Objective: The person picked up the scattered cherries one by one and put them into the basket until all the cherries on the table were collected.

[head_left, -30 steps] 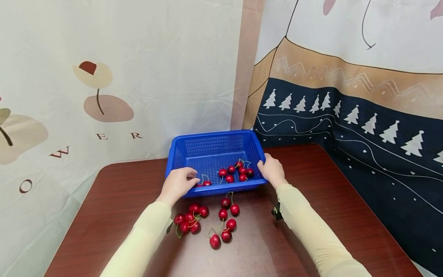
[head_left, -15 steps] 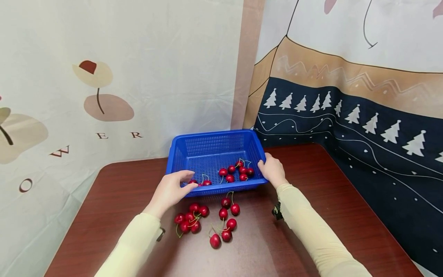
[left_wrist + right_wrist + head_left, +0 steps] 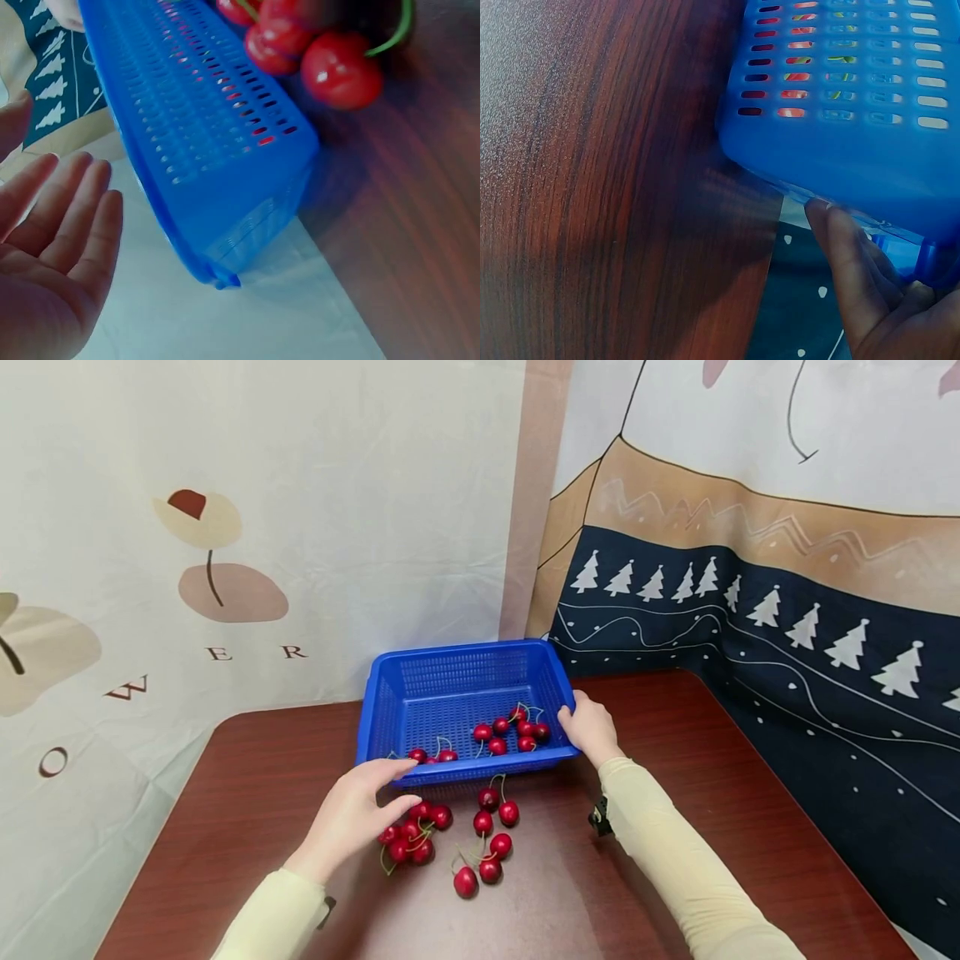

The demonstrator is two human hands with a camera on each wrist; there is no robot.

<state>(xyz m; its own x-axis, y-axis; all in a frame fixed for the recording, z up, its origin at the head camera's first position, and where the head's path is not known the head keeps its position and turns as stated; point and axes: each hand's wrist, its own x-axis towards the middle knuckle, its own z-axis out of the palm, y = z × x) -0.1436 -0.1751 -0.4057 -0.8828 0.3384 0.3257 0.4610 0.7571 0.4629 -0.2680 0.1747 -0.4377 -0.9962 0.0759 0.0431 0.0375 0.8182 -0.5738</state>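
Note:
A blue plastic basket (image 3: 435,714) stands on the table, with several red cherries (image 3: 500,726) inside along its front and right. My right hand (image 3: 591,727) grips the basket's right rim; in the right wrist view, the fingers of that hand (image 3: 855,277) lie against the basket's end wall (image 3: 817,142). Just outside the front left corner is my left hand (image 3: 352,810), thumb and fingers spread and holding nothing. The left wrist view has this hand (image 3: 60,247) apart from the basket's rim. Below its thumb, a cluster of stemmed cherries (image 3: 423,850) lies on the table, partly covered.
More cherries (image 3: 491,869) lie loose on the brown table (image 3: 600,910) in front of the basket. A pale printed cloth (image 3: 375,527) hangs close behind, and a dark cloth with white trees (image 3: 675,618) borders the right side.
My left hand has left the basket's inner front left, drawing back over the rim toward the table cherries while its fingers spread. The right hand keeps its hold on the rim.

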